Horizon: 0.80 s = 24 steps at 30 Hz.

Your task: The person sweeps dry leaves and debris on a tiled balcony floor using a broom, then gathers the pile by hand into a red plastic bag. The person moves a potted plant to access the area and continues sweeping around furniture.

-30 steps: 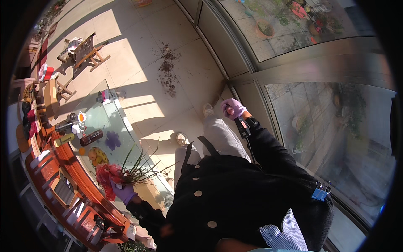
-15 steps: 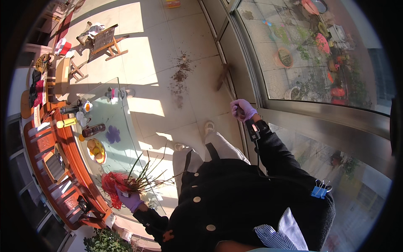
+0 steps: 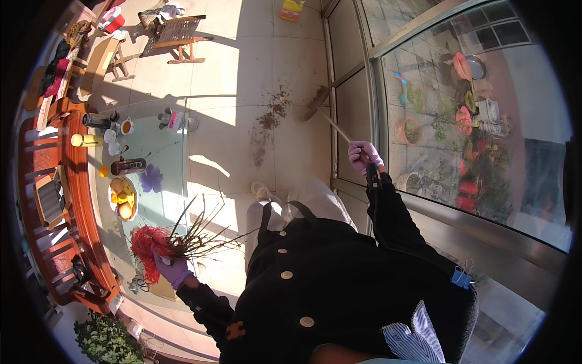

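A lilac glove covers my right hand (image 3: 365, 156), which is closed around the handle of a broom (image 3: 315, 102). Its brown bristle head rests on the tiles by the door frame, right of a scattered patch of dark soil (image 3: 267, 121). My left hand (image 3: 173, 270), also in a lilac glove, grips a crumpled red bag (image 3: 147, 246) over the near end of the glass table. From the bag, a bunch of long dry plant stalks (image 3: 203, 242) sticks out to the right. The fingertips of the left hand are partly hidden by the bag.
On the glass table (image 3: 136, 151) stand a fruit plate (image 3: 123, 199), a dark bottle (image 3: 128, 167) and cups. A wooden bench (image 3: 79, 182) runs along the left, with a folding stool (image 3: 179, 33) beyond. Glazed metal doors (image 3: 376, 91) line the right; a leafy plant (image 3: 106, 340) stands near left.
The broom head has swung left, away from the door frame toward the soil, and its handle now shows. My view has turned slightly; the left hand still holds the red bag.
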Each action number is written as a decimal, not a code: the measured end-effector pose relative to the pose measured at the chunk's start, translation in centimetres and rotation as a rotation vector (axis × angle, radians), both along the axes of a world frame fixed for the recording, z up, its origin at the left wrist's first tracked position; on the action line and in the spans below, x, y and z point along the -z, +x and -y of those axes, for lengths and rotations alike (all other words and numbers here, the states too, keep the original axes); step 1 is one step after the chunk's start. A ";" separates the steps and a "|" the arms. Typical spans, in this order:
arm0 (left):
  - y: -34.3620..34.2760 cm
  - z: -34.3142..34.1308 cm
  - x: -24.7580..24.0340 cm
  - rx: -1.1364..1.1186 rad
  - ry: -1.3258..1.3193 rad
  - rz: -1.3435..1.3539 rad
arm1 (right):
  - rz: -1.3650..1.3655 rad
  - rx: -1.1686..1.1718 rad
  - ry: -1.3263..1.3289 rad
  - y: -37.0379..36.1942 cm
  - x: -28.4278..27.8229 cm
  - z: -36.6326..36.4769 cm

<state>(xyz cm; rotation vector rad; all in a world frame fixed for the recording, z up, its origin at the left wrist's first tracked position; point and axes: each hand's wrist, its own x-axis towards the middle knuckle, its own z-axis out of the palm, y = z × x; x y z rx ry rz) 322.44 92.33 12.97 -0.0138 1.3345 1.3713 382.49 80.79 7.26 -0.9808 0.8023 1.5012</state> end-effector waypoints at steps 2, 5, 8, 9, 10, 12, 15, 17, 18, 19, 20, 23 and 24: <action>0.6 -0.7 0.5 -0.088 -0.080 -0.011 | -0.016 -0.040 -0.047 0.7 -0.6 -1.0; 1.2 -1.0 0.6 -0.071 -0.109 -0.088 | -0.067 -0.111 -0.055 3.2 0.1 -5.5; 1.7 -1.1 -0.3 -0.135 -0.090 -0.104 | -0.196 -0.108 0.022 6.8 2.1 -13.9; 2.3 -1.0 -0.5 -0.246 -0.167 -0.119 | -0.219 -0.024 -0.034 8.2 2.7 -17.2; 2.7 -0.9 -1.2 -0.288 -0.165 0.074 | -0.265 -0.052 0.054 9.1 3.5 -20.0; 5.1 -0.7 -1.3 -0.148 -0.089 -0.234 | -0.255 -0.101 0.104 11.2 4.5 -25.6; 9.7 0.6 -2.0 0.066 -0.207 -0.749 | -0.226 -0.085 0.125 14.1 5.7 -29.5; 12.2 0.2 -2.2 0.064 -0.213 -0.746 | -0.188 -0.063 0.085 15.2 5.9 -30.1; 13.4 -0.1 -2.2 -0.004 -0.177 -0.618 | 0.007 -0.107 -0.051 15.4 5.7 -29.7; 14.4 -0.2 -2.2 -0.019 -0.172 -0.592 | 0.055 -0.223 -0.089 15.1 5.4 -29.2; 15.4 -0.1 -2.2 -0.033 -0.129 -0.554 | 0.138 -0.387 -0.080 14.8 4.7 -28.2; 16.0 -0.5 -2.8 -0.469 -0.176 -0.132 | 0.362 -0.776 -0.112 11.4 1.4 -25.3; 15.7 -0.5 -2.9 -0.493 -0.175 -0.117 | 0.430 -0.873 -0.066 10.1 -0.2 -24.0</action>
